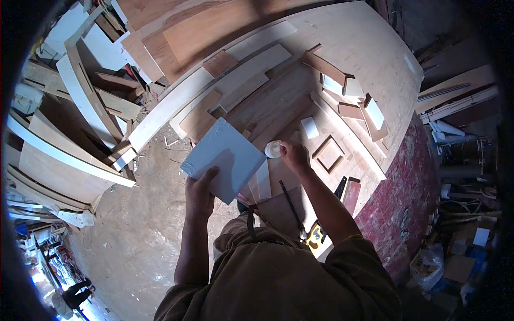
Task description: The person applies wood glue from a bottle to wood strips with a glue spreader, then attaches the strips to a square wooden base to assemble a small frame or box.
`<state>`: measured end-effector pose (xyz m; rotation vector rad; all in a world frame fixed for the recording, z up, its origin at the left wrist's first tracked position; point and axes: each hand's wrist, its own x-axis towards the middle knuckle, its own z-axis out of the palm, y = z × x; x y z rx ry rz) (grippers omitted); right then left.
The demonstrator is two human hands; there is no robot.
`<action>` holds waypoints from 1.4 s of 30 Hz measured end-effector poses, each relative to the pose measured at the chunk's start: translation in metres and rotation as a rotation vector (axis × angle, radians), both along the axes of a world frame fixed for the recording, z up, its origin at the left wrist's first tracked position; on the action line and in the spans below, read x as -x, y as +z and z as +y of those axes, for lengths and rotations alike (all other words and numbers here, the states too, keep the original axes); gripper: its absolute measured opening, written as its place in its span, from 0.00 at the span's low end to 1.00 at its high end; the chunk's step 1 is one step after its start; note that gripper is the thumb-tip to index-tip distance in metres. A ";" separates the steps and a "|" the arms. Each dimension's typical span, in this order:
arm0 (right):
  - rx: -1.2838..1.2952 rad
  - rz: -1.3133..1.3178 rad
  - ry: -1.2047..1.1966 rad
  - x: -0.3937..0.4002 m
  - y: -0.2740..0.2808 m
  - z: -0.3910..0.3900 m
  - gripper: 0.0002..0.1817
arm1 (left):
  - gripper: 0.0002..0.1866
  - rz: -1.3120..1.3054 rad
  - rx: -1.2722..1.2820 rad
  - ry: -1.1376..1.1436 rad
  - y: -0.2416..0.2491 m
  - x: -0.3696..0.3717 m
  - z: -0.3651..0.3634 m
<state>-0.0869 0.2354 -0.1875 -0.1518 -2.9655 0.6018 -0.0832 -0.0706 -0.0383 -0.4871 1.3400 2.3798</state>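
My left hand (201, 192) is closed on the near corner of a square white panel (224, 147), its thumb lying on the face. The panel is tilted, and a shadow falls across its surface. My right hand (294, 156) is closed around a small whitish round container (273, 149), close to the panel's right corner. Below both hands lies the wooden workbench (375, 32). A white rectangular piece (309, 128) and a small wooden frame (327, 153) lie just beyond my right hand.
Long wooden strips (235, 72) run along the bench's left side. Several small boards (350, 109) stand or lie at the right. A yellow-handled tool (316, 237) and a red-brown block (350, 195) are near my right forearm. Curved panels (75, 160) lean at the left.
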 end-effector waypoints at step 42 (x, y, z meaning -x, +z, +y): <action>1.065 0.314 -0.260 -0.283 0.282 0.106 0.08 | 0.24 0.108 -0.154 -0.525 0.077 -0.110 0.159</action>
